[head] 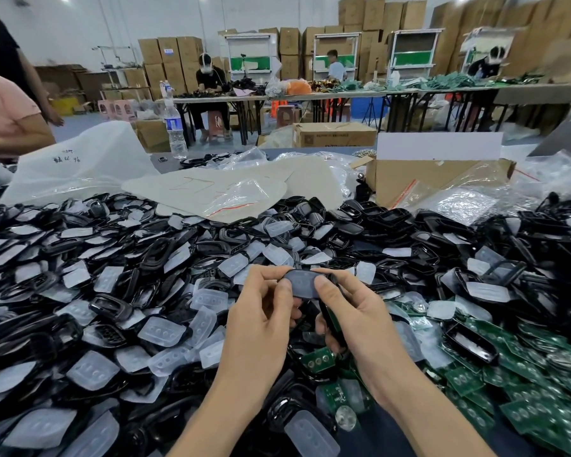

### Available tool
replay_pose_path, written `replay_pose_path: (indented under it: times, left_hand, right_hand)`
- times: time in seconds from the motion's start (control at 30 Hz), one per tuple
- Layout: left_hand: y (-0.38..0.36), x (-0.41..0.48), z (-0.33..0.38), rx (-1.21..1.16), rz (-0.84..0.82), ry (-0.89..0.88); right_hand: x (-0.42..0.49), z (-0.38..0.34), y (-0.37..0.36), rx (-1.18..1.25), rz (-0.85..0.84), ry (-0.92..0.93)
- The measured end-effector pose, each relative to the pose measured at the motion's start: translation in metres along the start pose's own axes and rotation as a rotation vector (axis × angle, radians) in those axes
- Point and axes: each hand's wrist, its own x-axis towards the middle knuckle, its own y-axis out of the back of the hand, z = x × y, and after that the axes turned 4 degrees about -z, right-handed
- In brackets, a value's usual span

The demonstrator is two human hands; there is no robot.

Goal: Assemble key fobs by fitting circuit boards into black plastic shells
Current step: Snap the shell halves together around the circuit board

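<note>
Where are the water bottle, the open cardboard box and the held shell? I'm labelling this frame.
water bottle (176,127), head view, on its label.
cardboard box (419,179), head view, front wall.
shell (302,282), head view, its face between both thumbs.

Bright, even ceiling light, glare on glossy black shells (468,346), edges bent and blurred by the wide lens

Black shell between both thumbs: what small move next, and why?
Probably press both thumbs down to seat the translucent pad flush in the black shell. The left hand and right hand both pinch it, thumbs on top. A green circuit board is tucked in the right hand, apparently not yet fitted.
</note>
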Motion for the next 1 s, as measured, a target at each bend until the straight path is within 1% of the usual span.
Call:
replay_pose_path:
  times: [0.27,0.4,0.63,1.0]
  left_hand:
    - [-0.001,-0.002,0.001,-0.01,-0.008,-0.014]
    - [-0.003,-0.003,-0.001,0.019,-0.042,-0.028]
    - [-0.005,-0.006,0.001,0.067,-0.089,-0.074]
    - [0.001,-0.006,0.0,0.227,-0.133,-0.225]
  right_hand:
    - [0.003,0.0,-0.001,0.082,0.026,-0.053]
    - [0.002,-0.002,-0.001,0.106,0.017,-0.095]
    - [0.002,-0.003,0.001,0.071,-0.033,-0.099]
    - [0.0,-0.01,0.008,-0.023,-0.085,-0.102]
